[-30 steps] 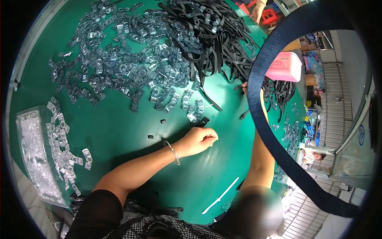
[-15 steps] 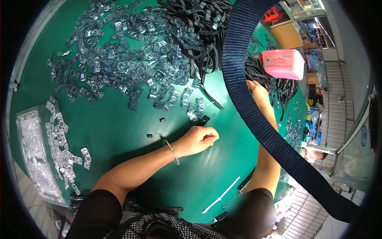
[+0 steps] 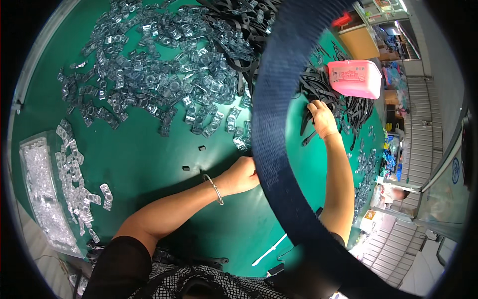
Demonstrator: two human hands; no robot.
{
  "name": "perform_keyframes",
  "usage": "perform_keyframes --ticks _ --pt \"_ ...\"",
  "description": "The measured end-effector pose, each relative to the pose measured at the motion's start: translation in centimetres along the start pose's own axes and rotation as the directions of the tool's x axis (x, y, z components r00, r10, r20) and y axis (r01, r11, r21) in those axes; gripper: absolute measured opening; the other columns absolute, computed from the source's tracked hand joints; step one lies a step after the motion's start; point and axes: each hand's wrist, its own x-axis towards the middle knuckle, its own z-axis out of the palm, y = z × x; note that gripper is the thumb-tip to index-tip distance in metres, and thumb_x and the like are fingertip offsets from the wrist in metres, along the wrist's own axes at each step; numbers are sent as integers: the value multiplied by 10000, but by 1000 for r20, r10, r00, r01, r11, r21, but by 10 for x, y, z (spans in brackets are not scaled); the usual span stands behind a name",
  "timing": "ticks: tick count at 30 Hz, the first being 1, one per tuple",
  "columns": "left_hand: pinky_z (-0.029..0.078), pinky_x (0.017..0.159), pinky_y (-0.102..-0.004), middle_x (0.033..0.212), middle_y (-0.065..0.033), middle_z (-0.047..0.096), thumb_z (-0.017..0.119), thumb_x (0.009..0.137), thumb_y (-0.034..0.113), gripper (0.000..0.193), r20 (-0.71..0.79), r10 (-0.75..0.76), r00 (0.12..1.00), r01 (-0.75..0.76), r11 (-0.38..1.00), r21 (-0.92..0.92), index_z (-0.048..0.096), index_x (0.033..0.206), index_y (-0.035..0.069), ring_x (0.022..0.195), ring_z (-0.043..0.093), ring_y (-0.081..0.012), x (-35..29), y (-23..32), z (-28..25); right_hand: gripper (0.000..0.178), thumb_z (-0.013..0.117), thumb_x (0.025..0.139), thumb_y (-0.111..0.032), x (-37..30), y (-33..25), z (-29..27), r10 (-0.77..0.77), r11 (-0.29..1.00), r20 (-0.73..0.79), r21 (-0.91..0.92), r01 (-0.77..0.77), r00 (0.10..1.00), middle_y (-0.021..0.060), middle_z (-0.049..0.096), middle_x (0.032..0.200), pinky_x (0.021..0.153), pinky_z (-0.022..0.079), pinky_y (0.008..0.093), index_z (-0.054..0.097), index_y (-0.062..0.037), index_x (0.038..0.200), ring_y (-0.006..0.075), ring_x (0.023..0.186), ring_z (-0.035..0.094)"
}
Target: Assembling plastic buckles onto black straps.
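Observation:
My right hand (image 3: 323,119) reaches to the near edge of a heap of black straps (image 3: 316,84). Its fingers pinch a black strap (image 3: 305,122), which trails down from the fingertips to the table. My left hand (image 3: 241,176), with a silver bangle (image 3: 214,189) on the wrist, is closed low over the green table. A wide navy band (image 3: 274,104) crosses close in front of the view and covers its fingertips, so what it holds is hidden. Beyond the left hand lies a large pile of clear plastic buckle-like pieces (image 3: 174,87).
A clear bag of small transparent parts (image 3: 47,199) lies at the left, loose clear pieces (image 3: 74,174) beside it. Two tiny black bits (image 3: 201,148) sit mid-table. A pink box (image 3: 354,78) stands beyond the straps. A white stick (image 3: 269,250) lies near my body.
My right hand has drawn slightly back from the heap, with a black strap in its fingers. The navy band has swung left and now covers the left fingertips. My left hand has barely moved.

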Motion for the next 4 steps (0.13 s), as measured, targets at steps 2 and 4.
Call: perform_keyframes --ticks 2,4 --pt "428 565 -211 739 0 557 502 814 -6 109 29 -33 999 33 999 18 561 904 -10 629 498 -59 -1 -8 -6 354 561 631 5 5 -4 10 86 993 -49 82 -82 995 90 530 990 797 448 346 552 -73 976 280 938 514" --pt "453 575 -221 747 -16 568 522 818 22 128 4 -42 999 42 998 44 557 938 -4 634 522 -76 0 -14 -4 362 601 627 -43 5 -7 17 188 963 -147 220 -153 971 96 536 1036 820 441 346 546 -75 983 290 959 511"
